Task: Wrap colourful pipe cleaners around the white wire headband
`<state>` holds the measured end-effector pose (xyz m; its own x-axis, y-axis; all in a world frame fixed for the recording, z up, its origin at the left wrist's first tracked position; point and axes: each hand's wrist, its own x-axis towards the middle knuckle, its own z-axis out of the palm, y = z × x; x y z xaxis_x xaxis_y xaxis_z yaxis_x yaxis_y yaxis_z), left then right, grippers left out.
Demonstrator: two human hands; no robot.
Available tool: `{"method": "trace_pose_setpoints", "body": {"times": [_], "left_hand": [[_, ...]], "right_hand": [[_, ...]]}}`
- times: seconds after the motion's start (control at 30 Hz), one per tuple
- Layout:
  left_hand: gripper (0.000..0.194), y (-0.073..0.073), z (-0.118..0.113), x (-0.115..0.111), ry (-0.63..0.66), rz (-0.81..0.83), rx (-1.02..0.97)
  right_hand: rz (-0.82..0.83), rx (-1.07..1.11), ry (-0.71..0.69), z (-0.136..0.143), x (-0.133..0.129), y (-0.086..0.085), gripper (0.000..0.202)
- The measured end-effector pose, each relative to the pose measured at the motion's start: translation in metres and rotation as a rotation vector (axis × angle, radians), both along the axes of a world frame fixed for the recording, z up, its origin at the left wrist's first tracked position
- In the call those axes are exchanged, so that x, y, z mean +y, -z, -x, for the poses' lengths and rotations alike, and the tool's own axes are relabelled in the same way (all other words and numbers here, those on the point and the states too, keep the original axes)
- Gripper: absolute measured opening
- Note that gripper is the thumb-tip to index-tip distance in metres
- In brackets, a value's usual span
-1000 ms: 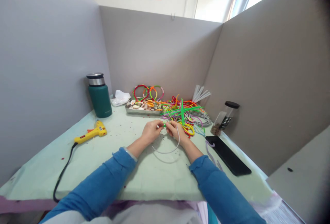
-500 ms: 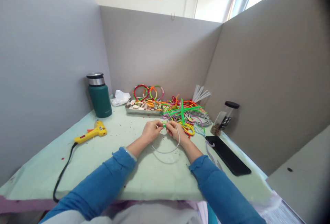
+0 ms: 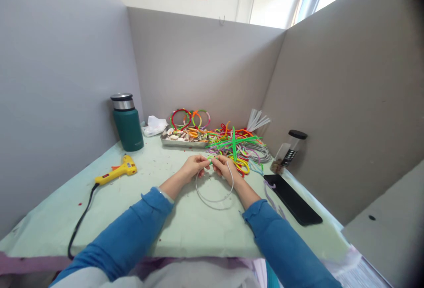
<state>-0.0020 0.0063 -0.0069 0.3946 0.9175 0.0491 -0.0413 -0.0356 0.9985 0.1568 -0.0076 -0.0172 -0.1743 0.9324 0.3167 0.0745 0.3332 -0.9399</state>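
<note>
The pale wire is now curving up on its left side to the left hand, where a moment ago its left end was hanging free below the fingers. The left hand has shifted slightly, and the wire is now forming an almost closed loop over the near middle of the bench. This is probably bringing its two ends close together.

The left hand is pinching a small green strip between closed fingertips; the right hand is pinching close beside, seemingly on the same strip, with the wire passing across it. The exact join is staying hidden by the fingers.

Two hands are working. One yellow glue gun and one green bottle are occupying the left side. At the far side, one white packet is lying beside one metal tray of uncountable shells, with apparently four overlapping coloured rings standing behind. To the right, too many fuzzy strips to count are piling up. One lidded jar and one flat black object are resting farther right.
</note>
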Motion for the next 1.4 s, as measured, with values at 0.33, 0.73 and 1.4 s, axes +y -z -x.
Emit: {"method": "trace_pose_setpoints", "body": {"times": [0.33, 0.73, 1.4], "left_hand": [[0.031, -0.002, 0.005, 0.001, 0.169, 0.198, -0.053], [0.02, -0.005, 0.008, -0.001, 0.214, 0.252, -0.121], [0.012, -0.005, 0.011, 0.003, 0.179, 0.343, -0.102]], "right_hand": [[-0.003, 0.037, 0.007, 0.002, -0.004, -0.005, 0.029], [-0.006, 0.065, 0.012, 0.001, -0.004, -0.005, 0.028], [-0.011, 0.051, -0.019, 0.001, -0.001, -0.001, 0.028]]}}
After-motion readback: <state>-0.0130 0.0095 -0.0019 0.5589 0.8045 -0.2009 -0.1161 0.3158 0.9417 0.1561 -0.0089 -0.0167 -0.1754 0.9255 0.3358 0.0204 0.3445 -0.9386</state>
